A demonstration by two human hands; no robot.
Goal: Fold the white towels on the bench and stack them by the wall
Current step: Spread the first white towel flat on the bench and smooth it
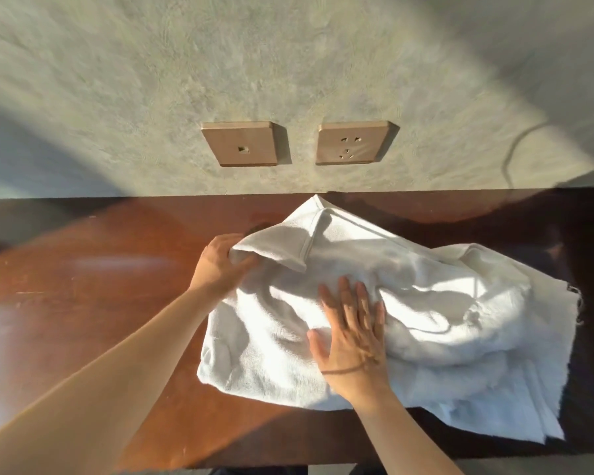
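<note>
A rumpled heap of white towels [408,303] is seen on the reddish-brown wooden bench [83,286], filling the centre and lower right of the frame. How many towels are in the heap cannot be told; layers are seen one over another at the lower right, where a frayed edge hangs near the bench's front edge. One corner of the heap is raised toward the wall [288,63] at the upper middle, just touching the line where bench and wall meet.

The left hand [216,265] is closed around a hemmed fold of towel at the left side of the heap, left of centre in the frame, with the cloth gathered over the fingers. The right hand [350,334] is laid flat on top of the heap, below centre, fingers spread and palm down, nothing being gripped by it. A thin dark band [343,370] is worn at that wrist.

Two tan socket plates [244,144] are mounted on the grey textured wall above the bench, side by side. Sunlight is cast across the wall, bench and towels.
</note>
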